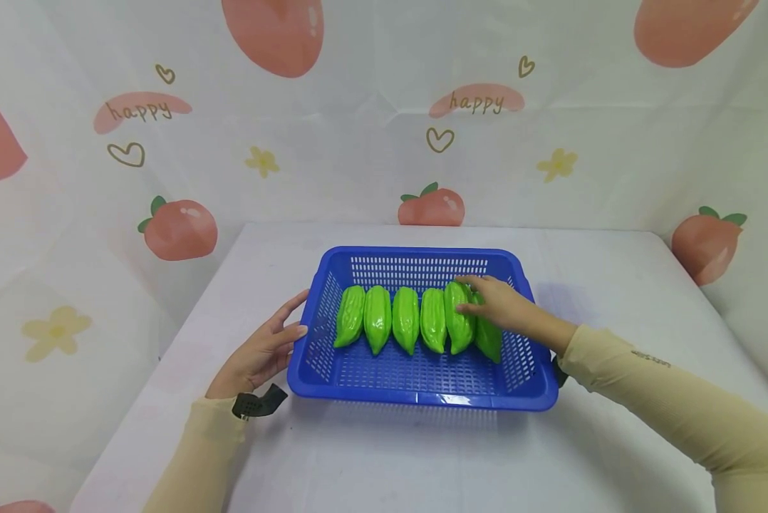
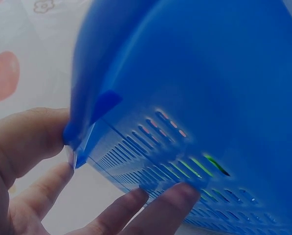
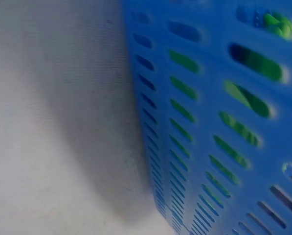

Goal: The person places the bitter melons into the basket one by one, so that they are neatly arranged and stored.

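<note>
A blue plastic basket holds several green bitter melons in a row. My left hand grips the basket's left rim, the thumb at the edge and the other fingers against the slotted outer wall. Inside the basket's right part, my right hand holds one bitter melon near its upper end, thumb on its face. Partly under that hand, the rightmost bitter melon leans aslant. In the right wrist view only the basket's wall shows, with green through its slots; the hand is hidden there.
The basket stands on a white-covered table. Behind it hangs a white cloth printed with peaches, hearts and flowers. A black wrist strap sits beside the basket's front left corner.
</note>
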The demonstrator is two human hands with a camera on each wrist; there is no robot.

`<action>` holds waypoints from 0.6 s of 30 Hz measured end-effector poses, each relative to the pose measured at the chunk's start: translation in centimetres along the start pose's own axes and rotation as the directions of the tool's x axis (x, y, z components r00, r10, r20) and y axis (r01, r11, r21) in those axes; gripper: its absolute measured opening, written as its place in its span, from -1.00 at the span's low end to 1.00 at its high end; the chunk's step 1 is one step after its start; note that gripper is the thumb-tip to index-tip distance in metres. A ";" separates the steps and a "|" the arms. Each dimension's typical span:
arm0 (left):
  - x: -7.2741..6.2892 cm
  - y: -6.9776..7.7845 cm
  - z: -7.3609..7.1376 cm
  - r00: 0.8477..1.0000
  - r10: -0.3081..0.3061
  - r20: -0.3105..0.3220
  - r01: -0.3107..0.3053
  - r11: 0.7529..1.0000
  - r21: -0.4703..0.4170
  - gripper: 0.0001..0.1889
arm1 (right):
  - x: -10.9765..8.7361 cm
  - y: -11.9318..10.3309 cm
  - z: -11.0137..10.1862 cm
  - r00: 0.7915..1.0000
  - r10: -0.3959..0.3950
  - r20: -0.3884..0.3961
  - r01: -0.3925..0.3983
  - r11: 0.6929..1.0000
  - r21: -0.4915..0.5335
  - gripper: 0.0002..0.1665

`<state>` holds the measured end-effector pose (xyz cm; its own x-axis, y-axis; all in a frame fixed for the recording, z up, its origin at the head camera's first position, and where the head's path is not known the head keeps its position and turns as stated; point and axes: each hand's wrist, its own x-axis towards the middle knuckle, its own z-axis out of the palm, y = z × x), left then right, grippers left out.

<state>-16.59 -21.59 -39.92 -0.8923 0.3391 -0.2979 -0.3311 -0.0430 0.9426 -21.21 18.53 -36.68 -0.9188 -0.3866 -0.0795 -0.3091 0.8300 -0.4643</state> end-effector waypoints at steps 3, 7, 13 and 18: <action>0.0 0.0 0.0 1.000 -0.002 -0.004 0.002 1.000 0.010 -0.23 | 0.0 0.0 -0.2 0.999 0.008 0.039 -0.007 1.000 -0.014 -0.15; 0.0 0.0 0.1 1.000 -0.004 -0.005 0.004 1.000 0.016 -0.22 | -0.1 0.1 -0.5 0.996 0.013 0.090 -0.013 1.000 -0.006 -0.01; 0.0 0.1 0.1 1.000 -0.006 -0.001 0.006 1.000 0.011 -0.23 | -0.3 0.0 -0.8 0.990 0.027 0.138 -0.028 1.000 0.009 0.05; 0.0 0.1 0.1 1.000 -0.011 -0.013 0.011 1.000 0.017 -0.22 | -0.3 -0.1 -0.7 0.986 0.029 0.162 -0.027 1.000 -0.011 0.05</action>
<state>-16.58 -21.49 -39.80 -0.8925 0.3272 -0.3104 -0.3360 -0.0236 0.9416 -21.08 18.86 -35.97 -0.8753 -0.4228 -0.2346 -0.2867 0.8445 -0.4524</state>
